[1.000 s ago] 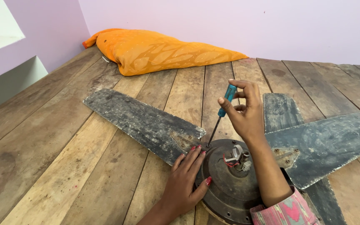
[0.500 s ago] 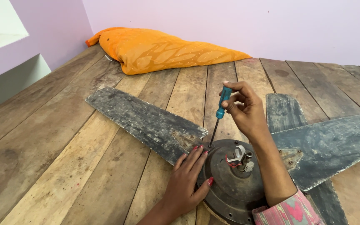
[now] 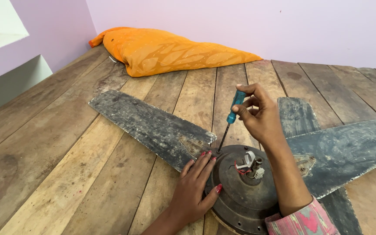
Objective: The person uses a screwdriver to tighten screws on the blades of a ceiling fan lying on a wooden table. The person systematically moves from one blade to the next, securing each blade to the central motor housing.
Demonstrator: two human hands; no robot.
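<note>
Ceiling fan (image 3: 244,191): rusty round hub, grimy grey blades (image 3: 151,124).

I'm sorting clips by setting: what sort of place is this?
Probably a room in a home, used for repair: bare plank floor, lilac walls, an orange cloth bundle, and a dusty ceiling fan lying on the floor.

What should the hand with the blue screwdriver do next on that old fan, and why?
Probably turn the screwdriver while pressing down. Its tip sits where the grey blade joins the round motor hub, the right hand pinches the blue handle, and the left hand lies flat on the hub's edge, steadying it. The screw itself is too small to make out.
</note>
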